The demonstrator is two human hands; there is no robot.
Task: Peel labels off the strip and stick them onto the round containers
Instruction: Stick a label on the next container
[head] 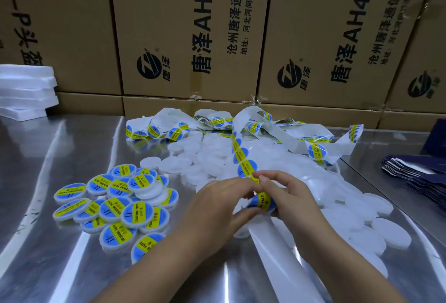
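A long white backing strip (241,150) carrying round blue-and-yellow labels runs from a tangled heap at the back down to my hands. My right hand (289,196) pinches the strip near its lower end. My left hand (217,203) meets it there, its fingers on a white round container (261,202) with a label partly on top. A pile of labelled containers (115,201) lies to the left. Plain white containers (362,218) spread behind and to the right of my hands.
The work surface is a shiny metal table (60,157). Cardboard boxes (188,37) form a wall along the back. White foam slabs (24,90) are stacked at the far left. Dark blue pouches (415,177) lie at the right edge.
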